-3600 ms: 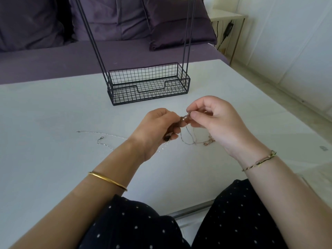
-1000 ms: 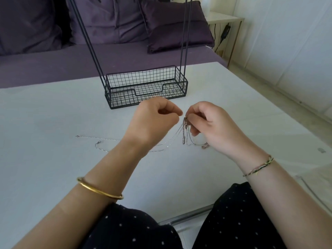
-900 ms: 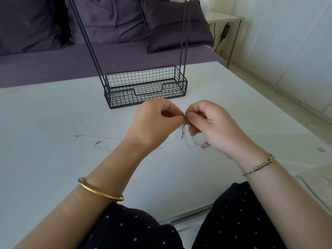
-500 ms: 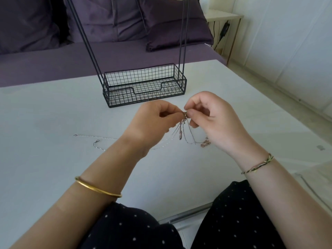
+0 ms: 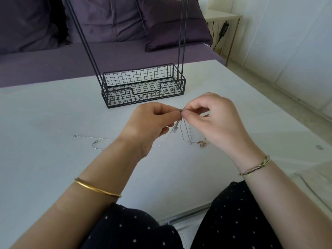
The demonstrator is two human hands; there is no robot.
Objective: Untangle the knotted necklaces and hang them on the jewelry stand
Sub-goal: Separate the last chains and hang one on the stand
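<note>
Both grips meet above the middle of a pale, matte desk [image 5: 45, 114]. The left grip [image 5: 147, 126] and the right grip [image 5: 215, 121] are each clenched, thumb against forefinger, on the knotted necklaces [image 5: 180, 110]. They pinch the tangle from either side, so that the fingertips nearly touch. The knot is lifted off the desk, and thin strands hang from it, under and between the two grips, down to the surface.

Left of the left grip, one silver chain [image 5: 84, 136] trails away flat across the desk, with a clasp end lying a little nearer the person. Just below the right grip, close to that wrist, a small rose-coloured pendant [image 5: 202, 143] rests on the desk.

Beyond the grips, near but apart from them, stands the jewelry stand [image 5: 143, 87]. It has a black wire-mesh basket base, with thin black rods rising out of the top of the view. Behind the desk's far edge runs a purple sofa [image 5: 53, 65] with dark purple cushions [image 5: 176, 24].

Far off to the right of the right grip, a small white side table [image 5: 222, 16] stands by the wall, with a black cable [image 5: 224, 29] hanging beside it. A white panelled wall [image 5: 287, 42] and pale floor [image 5: 251, 81] fill that side.

A gold bangle [image 5: 97, 189] circles the left forearm and a woven cord bracelet [image 5: 255, 167] the right wrist. Dark dotted fabric [image 5: 233, 221] lies nearest the person.
</note>
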